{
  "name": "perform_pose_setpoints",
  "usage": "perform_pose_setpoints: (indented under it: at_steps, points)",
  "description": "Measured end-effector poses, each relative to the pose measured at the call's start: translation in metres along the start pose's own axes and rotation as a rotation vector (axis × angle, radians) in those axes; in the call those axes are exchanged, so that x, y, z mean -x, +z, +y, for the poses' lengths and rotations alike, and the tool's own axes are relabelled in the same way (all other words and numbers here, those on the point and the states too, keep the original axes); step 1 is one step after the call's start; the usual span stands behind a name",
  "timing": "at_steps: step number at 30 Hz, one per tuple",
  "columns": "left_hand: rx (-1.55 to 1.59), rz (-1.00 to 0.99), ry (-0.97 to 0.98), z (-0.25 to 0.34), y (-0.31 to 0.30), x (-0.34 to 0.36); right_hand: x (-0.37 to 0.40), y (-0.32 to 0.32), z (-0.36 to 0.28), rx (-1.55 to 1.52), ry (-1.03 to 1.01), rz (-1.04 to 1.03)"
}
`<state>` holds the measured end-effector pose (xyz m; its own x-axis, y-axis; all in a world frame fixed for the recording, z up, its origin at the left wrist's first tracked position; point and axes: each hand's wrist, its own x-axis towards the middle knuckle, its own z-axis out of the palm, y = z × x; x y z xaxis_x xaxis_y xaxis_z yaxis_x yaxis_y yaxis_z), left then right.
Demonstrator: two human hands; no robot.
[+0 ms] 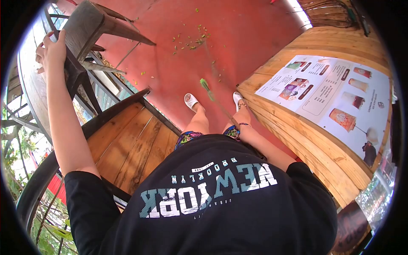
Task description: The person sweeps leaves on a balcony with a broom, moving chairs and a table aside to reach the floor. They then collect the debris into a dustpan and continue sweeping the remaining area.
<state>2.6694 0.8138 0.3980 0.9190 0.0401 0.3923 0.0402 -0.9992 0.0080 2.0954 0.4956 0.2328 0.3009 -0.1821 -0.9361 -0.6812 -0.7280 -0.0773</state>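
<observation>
Dark metal fills your left hand [51,49]: the arm is stretched up and out, nearly straight, and the fingers are wrapped around the frame of a chair [85,25] that hangs tilted, its worn wooden seat turned away from you. Your right hand [246,129] sits low by your thigh, arm bent back at the elbow and fist closed around the thin handle of a broom [214,101]. The handle slants forward between your sandalled feet, and its far end is blurred. The two hands are well apart.

Under you is a red floor [246,38], with small green leaves [191,42] scattered ahead of the broom. A round plank table [127,144] with a dark rim lies to your left, below the chair. On your right runs a pale wooden counter [297,140] bearing a printed drinks menu [327,93].
</observation>
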Motion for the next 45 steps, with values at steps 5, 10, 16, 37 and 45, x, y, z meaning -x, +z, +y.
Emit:
perform_pose_setpoints:
  at_steps: [5,10,16,37,45]
  points:
    - [0.014,0.000,0.000,0.002,-0.003,0.001,0.005,0.005,0.015,-0.080,-0.070,0.116]
    - [0.029,0.002,-0.014,-0.001,-0.001,0.001,0.024,-0.013,0.018,-0.123,0.054,0.120]
    - [-0.025,0.029,0.018,-0.002,0.000,0.002,-0.008,-0.004,0.056,-0.070,0.254,-0.002]
    - [-0.039,0.054,0.027,-0.002,-0.003,0.002,-0.065,-0.002,0.093,-0.517,0.376,-0.131]
    - [-0.062,-0.031,-0.023,0.008,-0.014,0.007,-0.210,-0.033,0.068,-1.523,-0.355,-0.100]
